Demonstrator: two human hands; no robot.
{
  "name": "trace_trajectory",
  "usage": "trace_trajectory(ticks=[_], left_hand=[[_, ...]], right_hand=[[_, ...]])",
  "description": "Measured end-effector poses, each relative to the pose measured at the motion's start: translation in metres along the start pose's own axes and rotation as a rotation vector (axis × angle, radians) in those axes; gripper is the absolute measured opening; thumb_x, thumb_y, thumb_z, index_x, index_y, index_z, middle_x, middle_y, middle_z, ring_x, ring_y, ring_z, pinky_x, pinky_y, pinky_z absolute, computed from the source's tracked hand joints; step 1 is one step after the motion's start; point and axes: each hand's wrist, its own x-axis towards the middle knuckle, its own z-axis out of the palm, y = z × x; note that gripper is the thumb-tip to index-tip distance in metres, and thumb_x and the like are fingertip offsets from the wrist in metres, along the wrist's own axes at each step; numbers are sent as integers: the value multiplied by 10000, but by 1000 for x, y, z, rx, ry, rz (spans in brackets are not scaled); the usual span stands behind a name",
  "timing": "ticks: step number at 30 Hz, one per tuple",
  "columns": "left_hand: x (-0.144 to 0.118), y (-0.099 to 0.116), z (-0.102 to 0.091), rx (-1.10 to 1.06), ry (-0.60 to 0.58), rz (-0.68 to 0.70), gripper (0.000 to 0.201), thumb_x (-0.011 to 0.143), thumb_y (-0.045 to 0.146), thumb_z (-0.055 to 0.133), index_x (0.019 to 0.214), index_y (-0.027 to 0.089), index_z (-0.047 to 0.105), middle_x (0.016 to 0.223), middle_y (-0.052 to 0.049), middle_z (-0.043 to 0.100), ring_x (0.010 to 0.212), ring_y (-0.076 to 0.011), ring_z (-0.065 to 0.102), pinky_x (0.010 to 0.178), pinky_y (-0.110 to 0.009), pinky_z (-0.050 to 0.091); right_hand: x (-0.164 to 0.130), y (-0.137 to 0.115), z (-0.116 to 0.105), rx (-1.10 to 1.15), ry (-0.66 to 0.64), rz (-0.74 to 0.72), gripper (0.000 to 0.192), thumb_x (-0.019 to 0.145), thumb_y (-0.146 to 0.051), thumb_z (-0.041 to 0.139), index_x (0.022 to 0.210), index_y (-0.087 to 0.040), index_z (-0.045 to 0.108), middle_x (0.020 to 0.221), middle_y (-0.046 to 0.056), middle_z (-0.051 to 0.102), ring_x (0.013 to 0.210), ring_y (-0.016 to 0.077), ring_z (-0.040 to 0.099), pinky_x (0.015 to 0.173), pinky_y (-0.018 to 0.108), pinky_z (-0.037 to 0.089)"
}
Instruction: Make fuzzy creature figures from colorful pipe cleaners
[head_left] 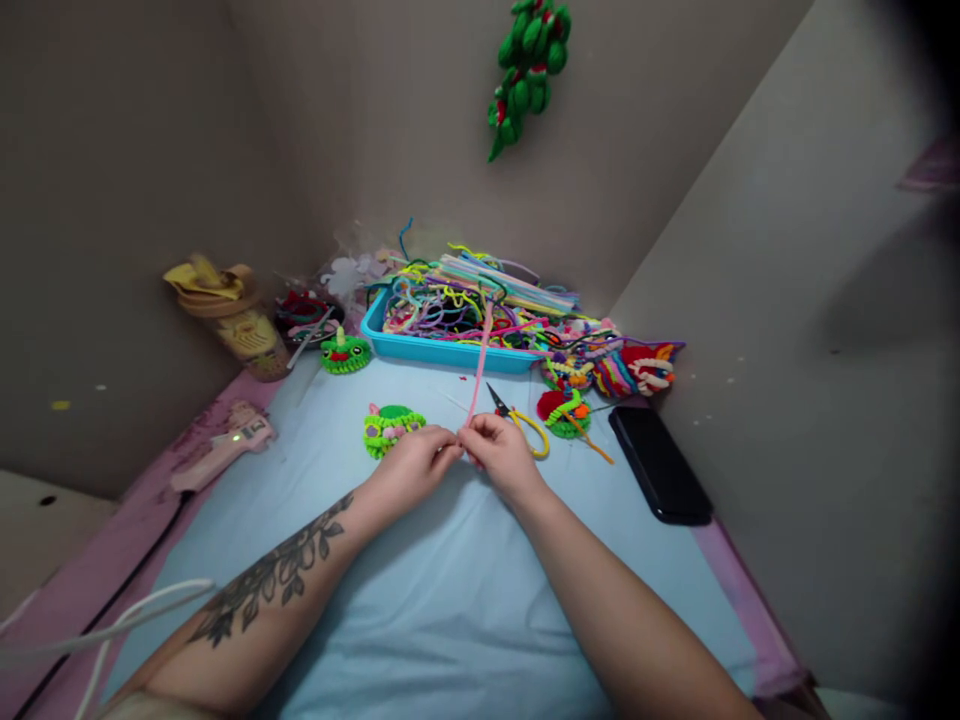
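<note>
On the light blue table cover (420, 600), left hand (411, 465) and right hand (504, 455) meet, both pinching a pink pipe cleaner (480, 370) that rises toward twelve o'clock.

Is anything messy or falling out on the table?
Yes. Pipe cleaners overflow the blue tray, some spilling over its right end onto the table. Both hands pinch a pink one.

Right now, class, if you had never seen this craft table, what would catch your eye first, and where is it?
Most striking is the turquoise plastic tray at the back of the table, heaped with tangled multicoloured pipe cleaners. In front of it the left hand and right hand meet, pinching the lower end of a long pink pipe cleaner. High on the wall hangs a green fuzzy pipe-cleaner figure.
</note>
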Motion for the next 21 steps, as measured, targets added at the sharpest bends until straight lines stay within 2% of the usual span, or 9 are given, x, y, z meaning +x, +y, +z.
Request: trace_trajectory(ticks=[3, 7, 11, 16, 21], left_hand=[[-3, 1, 3, 50, 94, 2, 171, 839, 298, 541, 897, 160, 624, 839, -57, 655, 758, -175, 574, 689, -270, 402], [-4, 2, 8, 62, 132, 0, 163, 854, 264, 512, 859, 158, 636, 795, -53, 655, 721, -163, 570, 677, -267, 390], [-2, 5, 9, -163, 166, -62, 234, 876, 275, 460, 765, 162, 633, 691, -10, 635, 628, -124, 538, 610, -238, 372], [1, 7, 6, -379, 124, -175, 290, 842, 334, 481, 648, 151, 596, 597, 9, 578, 573, -116, 491, 550, -224, 353], [2, 9, 1, -537, 135, -271, 290, 799, 388, 526, 642, 153, 591, 518, 34, 498, 493, -100, 426, 492, -212, 314]], right_hand=[[0, 2, 1, 172, 90, 28, 261, 689, -383, 688, 636, -180, 533, 460, -54, 513, 399, 67, 405, 397, 191, 292], [-1, 2, 5, 324, 125, 63, 279, 639, -374, 733, 661, -178, 535, 527, -44, 540, 448, 65, 438, 423, 184, 317], [-3, 0, 8, 361, 112, 44, 255, 634, -338, 735, 666, -179, 538, 539, -62, 497, 450, 53, 400, 431, 186, 306], [-4, -4, 9, 371, 114, 56, 233, 616, -306, 725, 692, -183, 543, 568, -56, 513, 462, 63, 424, 442, 199, 322], [-4, -4, 10, 362, 193, 17, 214, 603, -282, 712, 685, -186, 539, 564, -59, 498, 471, 68, 416, 465, 213, 328]])
